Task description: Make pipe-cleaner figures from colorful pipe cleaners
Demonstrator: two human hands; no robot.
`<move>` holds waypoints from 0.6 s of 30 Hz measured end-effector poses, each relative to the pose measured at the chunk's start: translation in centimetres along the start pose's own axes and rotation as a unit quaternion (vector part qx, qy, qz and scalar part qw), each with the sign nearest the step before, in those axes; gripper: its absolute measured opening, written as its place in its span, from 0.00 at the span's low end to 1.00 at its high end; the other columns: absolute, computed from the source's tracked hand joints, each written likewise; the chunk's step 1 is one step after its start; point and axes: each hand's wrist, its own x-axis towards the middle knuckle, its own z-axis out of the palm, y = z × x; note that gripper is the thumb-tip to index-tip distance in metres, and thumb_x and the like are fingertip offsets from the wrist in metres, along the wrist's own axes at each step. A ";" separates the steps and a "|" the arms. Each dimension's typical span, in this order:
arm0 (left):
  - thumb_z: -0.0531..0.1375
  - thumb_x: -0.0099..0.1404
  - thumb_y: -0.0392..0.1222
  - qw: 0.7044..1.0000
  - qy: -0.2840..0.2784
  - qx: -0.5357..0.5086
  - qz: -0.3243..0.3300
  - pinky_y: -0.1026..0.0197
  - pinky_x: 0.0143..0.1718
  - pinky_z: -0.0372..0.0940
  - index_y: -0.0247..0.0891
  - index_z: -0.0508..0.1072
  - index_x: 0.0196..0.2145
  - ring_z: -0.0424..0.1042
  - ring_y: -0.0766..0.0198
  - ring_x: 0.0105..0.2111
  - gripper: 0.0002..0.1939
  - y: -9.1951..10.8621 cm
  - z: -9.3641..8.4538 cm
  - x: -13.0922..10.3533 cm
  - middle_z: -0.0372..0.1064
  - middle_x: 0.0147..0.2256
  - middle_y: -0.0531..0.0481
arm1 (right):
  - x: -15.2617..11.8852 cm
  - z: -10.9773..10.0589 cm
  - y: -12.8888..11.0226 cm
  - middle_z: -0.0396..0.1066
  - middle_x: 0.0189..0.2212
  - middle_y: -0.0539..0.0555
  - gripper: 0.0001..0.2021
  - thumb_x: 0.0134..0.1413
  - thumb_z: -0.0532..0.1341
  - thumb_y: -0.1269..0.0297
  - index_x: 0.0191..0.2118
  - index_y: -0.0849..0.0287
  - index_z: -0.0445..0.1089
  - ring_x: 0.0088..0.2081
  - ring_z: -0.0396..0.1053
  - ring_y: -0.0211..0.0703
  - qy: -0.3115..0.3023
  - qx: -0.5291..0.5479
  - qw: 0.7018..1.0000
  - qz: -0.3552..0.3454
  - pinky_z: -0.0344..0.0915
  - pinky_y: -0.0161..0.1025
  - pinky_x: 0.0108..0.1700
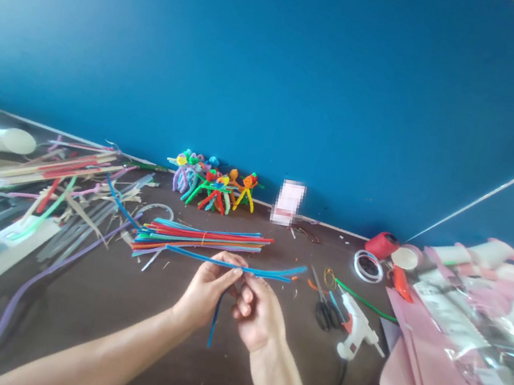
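Note:
Blue pipe cleaners (pixel 280 274) stretch sideways between my hands, with several strands spreading at the right end and one end hanging down below my left fingers. My left hand (pixel 211 286) pinches them near the middle between thumb and fingers. Right beside it, my right hand (pixel 260 313) closes its thumb and fingertips on the same strands, its other fingers curled. Just behind my hands lies a bundle of coloured pipe cleaners (pixel 206 236) on the dark table (pixel 141 337).
Small pipe-cleaner figures (pixel 221 187) stand by the blue wall. Scissors (pixel 326 311) and a white glue gun (pixel 357 329) lie at right, near pink sheets (pixel 433 376) and a red spool (pixel 381 245). Loose strips and a purple pipe cleaner (pixel 27 286) cover the left side.

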 end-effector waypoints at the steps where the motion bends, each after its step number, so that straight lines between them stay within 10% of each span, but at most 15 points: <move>1: 0.57 0.53 0.50 1.000 0.012 -0.001 -0.001 0.67 0.11 0.55 0.40 0.59 0.30 0.61 0.69 0.13 0.13 -0.3 0.3 0.1 0.61 0.20 0.57 | 0.2 0.1 0.5 0.53 0.08 0.40 0.13 0.37 0.63 0.61 0.18 0.59 0.58 0.09 0.48 0.26 0.010 0.000 1.000 -0.015 0.49 0.27 0.12; 9: 0.57 0.52 0.47 0.977 0.120 0.127 0.119 0.68 0.19 0.58 0.37 0.63 0.24 0.62 0.70 0.19 0.11 -1.7 -0.4 2.1 0.61 0.20 0.55 | 1.1 -1.0 2.9 0.52 0.09 0.42 0.12 0.44 0.58 0.54 0.27 0.59 0.65 0.11 0.50 0.31 0.106 -0.220 0.941 -0.233 0.48 0.30 0.13; 18: 0.55 0.49 0.34 0.913 0.028 0.372 0.163 0.68 0.22 0.54 0.35 0.69 0.21 0.58 0.69 0.20 0.03 -0.5 -1.9 2.4 0.61 0.17 0.55 | -0.8 -2.2 -1.4 0.69 0.26 0.54 0.10 0.54 0.50 0.65 0.31 0.59 0.67 0.28 0.65 0.40 0.024 -0.588 0.699 -0.407 0.60 0.35 0.33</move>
